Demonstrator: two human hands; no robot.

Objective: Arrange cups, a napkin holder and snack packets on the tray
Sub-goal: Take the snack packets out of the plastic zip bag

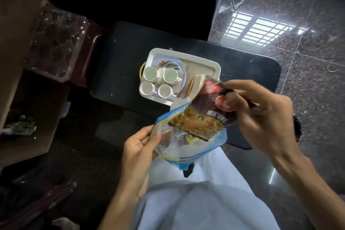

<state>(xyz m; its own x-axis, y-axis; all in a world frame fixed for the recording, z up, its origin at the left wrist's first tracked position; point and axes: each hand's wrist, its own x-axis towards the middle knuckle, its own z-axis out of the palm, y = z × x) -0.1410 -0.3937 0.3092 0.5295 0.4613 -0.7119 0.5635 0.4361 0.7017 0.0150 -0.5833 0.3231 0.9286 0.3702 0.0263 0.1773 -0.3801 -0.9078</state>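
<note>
Pinching a snack packet: right hand, fingers closed on its top, just near-side of the tray. Left hand grips the plastic bag. On tray: four cups, napkin holder. Outstanding, apparently: packets.

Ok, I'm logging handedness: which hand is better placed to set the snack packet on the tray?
Right. The right hand pinches the snack packet, which is half out of the zip bag and close to the tray's bare right side. The left hand is busy holding the bag's mouth.
</note>
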